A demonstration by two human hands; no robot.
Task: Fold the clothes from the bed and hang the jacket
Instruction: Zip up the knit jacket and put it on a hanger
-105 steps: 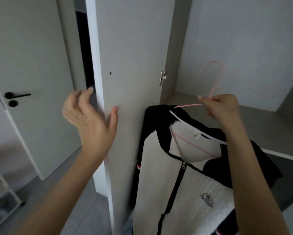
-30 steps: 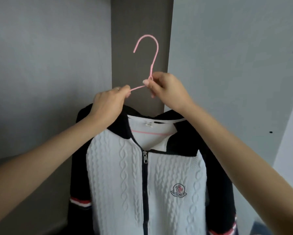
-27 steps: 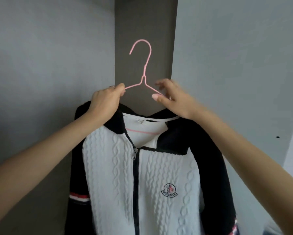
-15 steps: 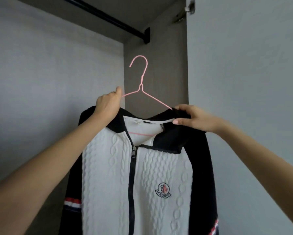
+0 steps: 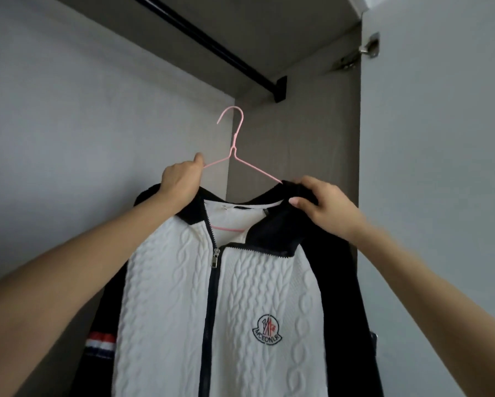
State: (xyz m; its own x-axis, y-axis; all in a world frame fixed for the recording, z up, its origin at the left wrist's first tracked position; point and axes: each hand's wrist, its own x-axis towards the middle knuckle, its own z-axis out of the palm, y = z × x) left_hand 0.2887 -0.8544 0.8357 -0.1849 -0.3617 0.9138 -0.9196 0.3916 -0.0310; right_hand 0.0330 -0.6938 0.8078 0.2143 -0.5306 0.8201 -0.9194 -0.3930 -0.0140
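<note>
Black clothes rail runs diagonally under the wardrobe's top panel. Its right end sits in a black bracket on the grey side panel. Metal hinge right of bracket, on the pale door.

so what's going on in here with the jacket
A person is holding a white and black jacket on a pink hanger up inside a wardrobe. The left hand grips the hanger at one shoulder of the jacket, and the right hand pinches the jacket at the other shoulder. The hanger is below the rail, not yet hung on it.
</note>
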